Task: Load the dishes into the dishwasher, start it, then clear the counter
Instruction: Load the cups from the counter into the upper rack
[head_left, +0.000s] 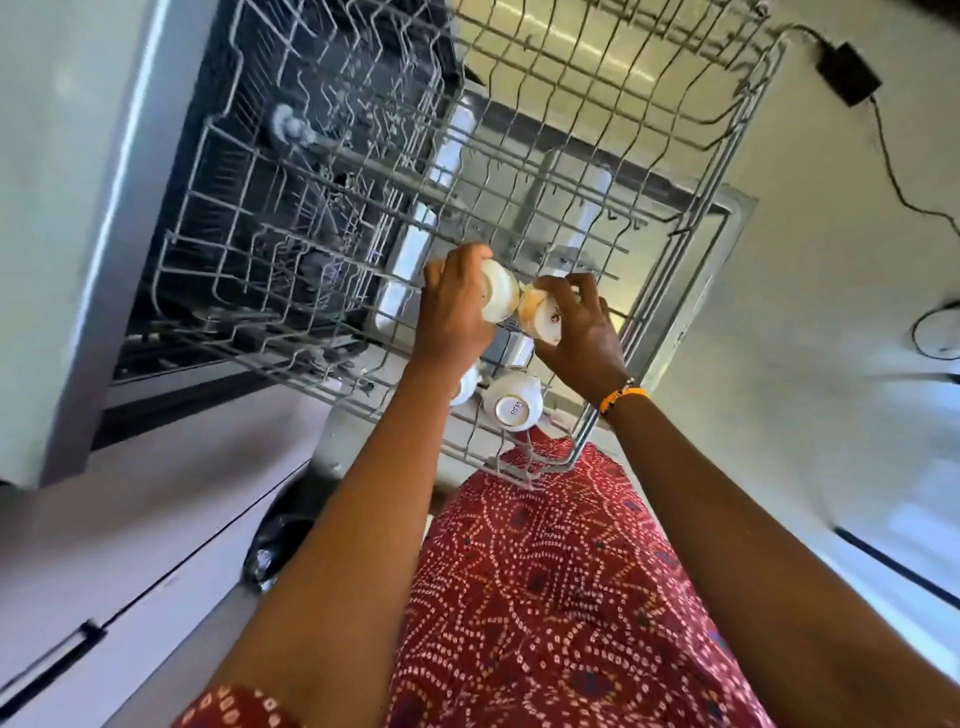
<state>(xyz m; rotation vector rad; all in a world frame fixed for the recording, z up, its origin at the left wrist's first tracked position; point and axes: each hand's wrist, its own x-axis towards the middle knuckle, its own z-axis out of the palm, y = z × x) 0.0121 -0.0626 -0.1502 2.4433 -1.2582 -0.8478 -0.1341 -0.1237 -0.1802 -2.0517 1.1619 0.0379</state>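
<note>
Now | left hand (457, 306) grips cup (500, 297) | right hand (582, 332) grips second cup (543, 314) | over rack (675, 270)

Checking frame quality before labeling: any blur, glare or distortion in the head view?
Head view: strong wide-angle distortion, with the upper rack wires and cabinet edges bowed. Motion blur smears the right edge and the dishwasher interior. Bright glare washes the floor under the rack. The cups in the left hand and right hand are fairly sharp; the racked cup shows legible print.
</note>
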